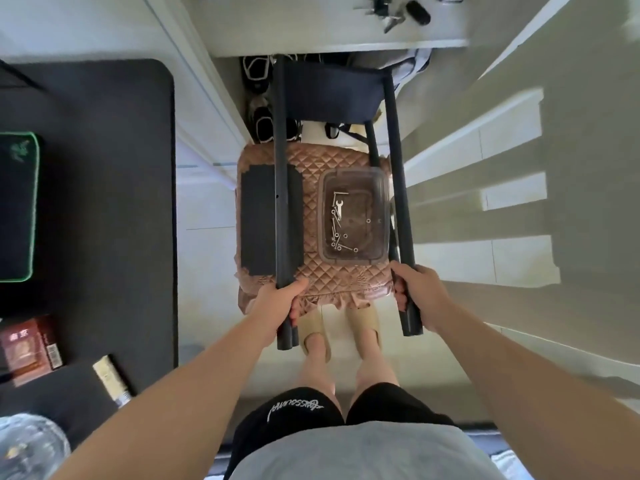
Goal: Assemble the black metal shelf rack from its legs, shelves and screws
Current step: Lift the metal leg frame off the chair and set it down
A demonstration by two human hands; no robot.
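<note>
One wide-angle camera is riding on the person's head, facing forward and steeply down along the body toward the floor (207,209). It is looking from close above onto the quilted stool seat (311,271) at mid-frame, catching the left hand (277,303) and right hand (420,292) on the rack legs (282,168) at the seat's near edge, while the black tabletop (104,202) is filling the left side.

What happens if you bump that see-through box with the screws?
The box looks low and wide, so it would probably slide, not tip. Loose screws inside would likely rattle and shift. The soft quilted cushion may slow it.
</note>
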